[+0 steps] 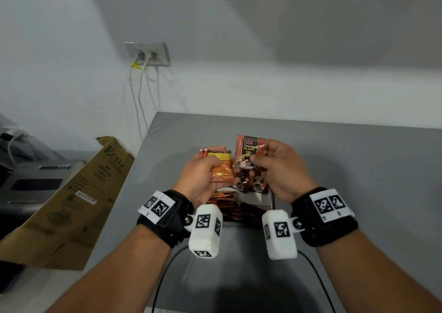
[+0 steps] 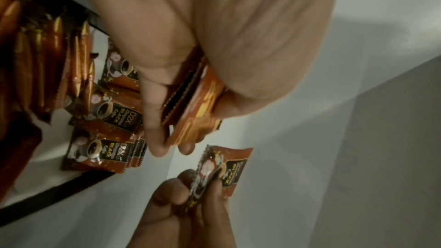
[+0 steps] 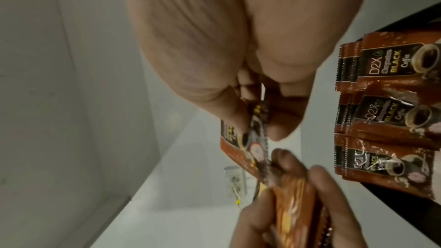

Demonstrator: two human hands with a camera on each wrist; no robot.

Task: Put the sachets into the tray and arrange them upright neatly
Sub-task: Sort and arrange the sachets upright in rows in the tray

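My left hand (image 1: pixel 203 169) grips a small stack of orange sachets (image 1: pixel 221 169), seen edge-on in the left wrist view as orange sachets (image 2: pixel 193 101) between thumb and fingers. My right hand (image 1: pixel 270 162) pinches one brown coffee sachet (image 1: pixel 248 151), marked D2X Black, held upright beside the stack; it shows again as the coffee sachet (image 2: pixel 224 165) and the coffee sachet (image 3: pixel 238 150). Below both hands lies the tray (image 1: pixel 267 199), with a white floor and dark rim. In it stand rows of brown coffee sachets (image 3: pixel 386 112) and glossy orange-brown sachets (image 2: pixel 47 59).
The tray sits on a grey table (image 1: pixel 358 169) against a white wall. A folded cardboard box (image 1: pixel 79 193) leans at the table's left edge. A wall socket (image 1: pixel 148 54) with hanging cables is behind. Black cables (image 1: pixel 167 277) run from the wrist cameras.
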